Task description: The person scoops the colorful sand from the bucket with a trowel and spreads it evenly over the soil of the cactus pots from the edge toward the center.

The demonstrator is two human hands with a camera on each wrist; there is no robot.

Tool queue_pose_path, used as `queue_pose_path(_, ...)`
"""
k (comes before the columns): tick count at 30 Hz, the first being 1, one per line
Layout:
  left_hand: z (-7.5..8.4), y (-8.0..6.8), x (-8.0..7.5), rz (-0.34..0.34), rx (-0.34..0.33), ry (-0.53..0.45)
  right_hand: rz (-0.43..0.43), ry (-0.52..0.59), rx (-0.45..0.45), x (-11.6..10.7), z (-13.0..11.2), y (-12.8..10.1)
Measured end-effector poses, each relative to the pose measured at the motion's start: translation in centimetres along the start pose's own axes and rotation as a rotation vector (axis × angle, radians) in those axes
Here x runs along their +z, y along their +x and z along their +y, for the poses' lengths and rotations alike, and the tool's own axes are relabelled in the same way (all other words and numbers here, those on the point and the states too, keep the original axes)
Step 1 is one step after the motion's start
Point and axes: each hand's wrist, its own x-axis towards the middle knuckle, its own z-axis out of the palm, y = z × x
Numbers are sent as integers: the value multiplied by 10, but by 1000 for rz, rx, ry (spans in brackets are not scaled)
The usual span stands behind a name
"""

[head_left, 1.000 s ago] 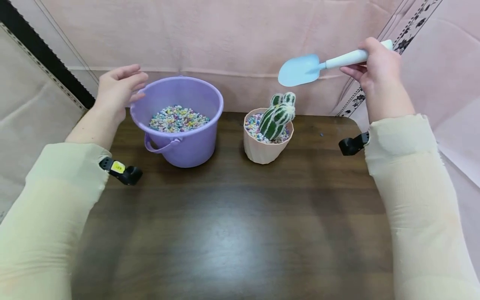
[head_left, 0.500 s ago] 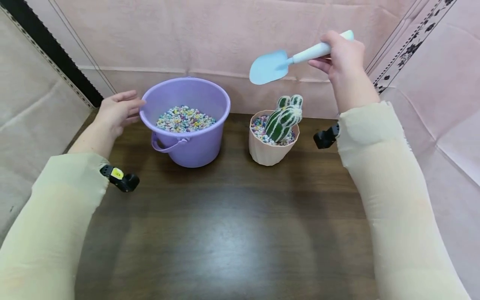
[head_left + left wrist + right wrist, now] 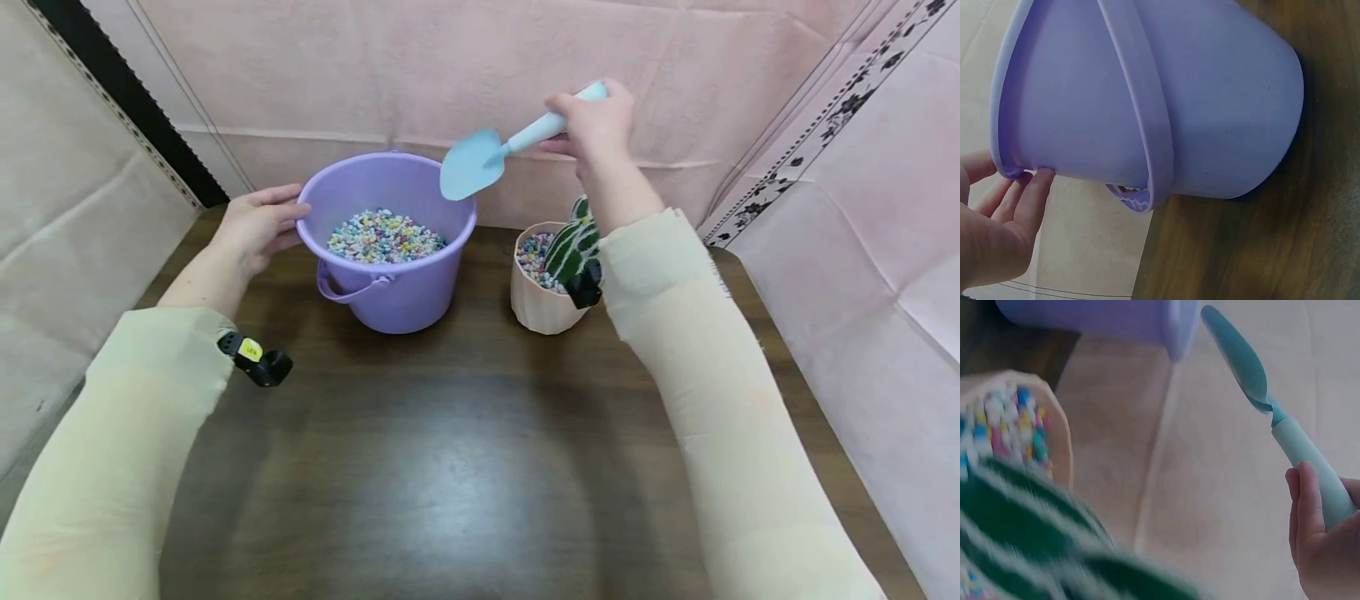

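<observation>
The right hand (image 3: 596, 125) grips the blue trowel (image 3: 480, 158) above the purple bucket (image 3: 390, 275), whose rim the flat-fingered left hand (image 3: 258, 225) touches, cactus pot (image 3: 540, 304) beside.

Bucket (image 3: 390, 275) stands left of the cactus pot (image 3: 538, 304); trowel (image 3: 480, 158) apparently over its rim.

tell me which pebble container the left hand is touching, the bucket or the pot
The purple bucket. The left hand rests its straight fingers against its rim, and it holds only pebbles. The peach pot, untouched, holds a cactus.
</observation>
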Motion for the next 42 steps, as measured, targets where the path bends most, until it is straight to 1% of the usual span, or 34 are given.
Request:
queue_pose_path(3,-1,-2,3,2,5,-2,-38,-71,-7,14,11,-2)
queue_pose_path(7,-2,-3,8,4,11,-1,-81,-244,-34,31,27,-4)
queue_pose_path(9,-2,-4,11,5,15,2,-92,-356,-64,38,35,-6)
queue_pose_path(12,-3,-4,15,6,20,4,-102,-495,-116,47,49,-10)
queue_pose_path(15,-5,-4,16,10,21,6,-112,-646,-169,57,63,-14)
queue_pose_path(18,-6,-3,17,10,15,5,-125,-770,-224,65,76,-18)
queue_pose_path(20,-6,-3,17,13,9,8,-139,-819,-257,69,83,-21)
queue_pose_path(21,-6,-3,18,15,7,10,-146,-838,-268,70,86,-22)
queue_pose_path(25,-6,-2,18,30,5,8,-172,-848,-271,75,90,-24)
queue_pose_path(29,-6,-2,16,44,9,-9,-190,-844,-237,77,90,-23)
queue_pose_path(35,-6,-2,14,39,15,-49,-231,-824,-206,78,88,-21)
queue_pose_path(42,-8,1,16,44,23,-45,-267,-827,-181,75,88,-17)
